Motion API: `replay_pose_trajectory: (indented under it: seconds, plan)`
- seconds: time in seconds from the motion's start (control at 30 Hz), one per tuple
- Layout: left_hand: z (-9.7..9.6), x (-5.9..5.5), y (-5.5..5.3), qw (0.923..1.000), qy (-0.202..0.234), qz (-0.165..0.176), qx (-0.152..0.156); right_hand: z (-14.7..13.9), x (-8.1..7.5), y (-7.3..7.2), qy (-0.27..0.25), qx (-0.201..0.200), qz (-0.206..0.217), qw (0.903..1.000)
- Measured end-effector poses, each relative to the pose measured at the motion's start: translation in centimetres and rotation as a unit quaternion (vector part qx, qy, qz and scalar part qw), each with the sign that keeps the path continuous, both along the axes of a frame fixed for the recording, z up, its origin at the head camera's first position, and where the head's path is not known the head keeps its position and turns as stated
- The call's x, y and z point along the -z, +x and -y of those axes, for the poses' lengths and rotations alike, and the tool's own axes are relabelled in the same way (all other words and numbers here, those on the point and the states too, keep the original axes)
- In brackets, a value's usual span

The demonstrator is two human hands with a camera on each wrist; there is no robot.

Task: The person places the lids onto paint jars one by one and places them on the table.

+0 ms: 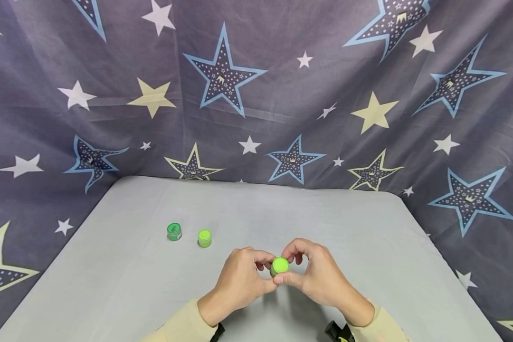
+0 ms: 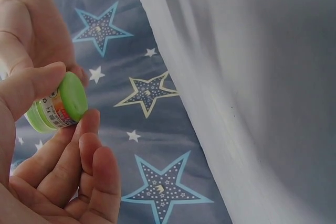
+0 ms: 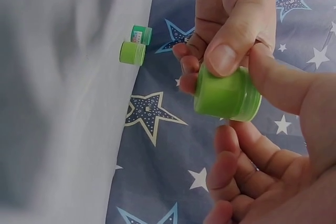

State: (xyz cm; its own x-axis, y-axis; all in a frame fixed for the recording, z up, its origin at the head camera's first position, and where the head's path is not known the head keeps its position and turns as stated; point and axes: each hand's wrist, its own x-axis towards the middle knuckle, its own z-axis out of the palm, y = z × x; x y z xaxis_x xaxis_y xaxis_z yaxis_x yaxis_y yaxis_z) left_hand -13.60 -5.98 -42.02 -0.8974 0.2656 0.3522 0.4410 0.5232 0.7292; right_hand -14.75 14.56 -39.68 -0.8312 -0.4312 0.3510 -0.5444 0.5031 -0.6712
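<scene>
A small lime-green jar [image 1: 280,266] is held between both hands above the table, its lid facing up toward the head view. My left hand [image 1: 239,278] pinches its body between thumb and fingers. From the other side my right hand [image 1: 322,275] grips around the rim of the lid [image 3: 252,100] with thumb and fingertips. A printed label [image 2: 56,109] shows on the jar's side in the left wrist view. To the left on the table stand a second lime-green jar [image 1: 204,239] and a darker green jar [image 1: 174,232], both upright and apart from the hands.
A pale grey cloth covers the table [image 1: 124,285]. Behind it and at both sides hangs a dark curtain [image 1: 256,128] with a star pattern. Dark wrist-camera parts [image 1: 337,331] show below the right sleeve.
</scene>
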Motion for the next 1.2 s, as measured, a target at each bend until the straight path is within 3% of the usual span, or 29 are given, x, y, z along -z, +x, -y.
replay_pose_trajectory:
  seconds: [0.4, 0.67, 0.9, 1.2]
  plan:
    - [0.01, 0.04, -0.03, 1.0, -0.003, -0.002, 0.002, 0.12, 0.15, 0.17, 0.005, 0.024, 0.016, 0.9996]
    - [0.03, 0.19, -0.15, 1.0, 0.002, -0.006, 0.006, -0.26, -0.27, -0.03, 0.011, -0.017, -0.02, 0.9996]
    - [-0.09, 0.21, -0.14, 1.0, 0.003, -0.008, 0.005, -0.38, -0.45, -0.14, 0.008, -0.055, -0.017, 0.9983]
    - [-0.1, 0.09, -0.04, 1.0, 0.004, -0.002, 0.003, -0.33, -0.24, -0.18, 0.007, -0.04, -0.009, 0.9991]
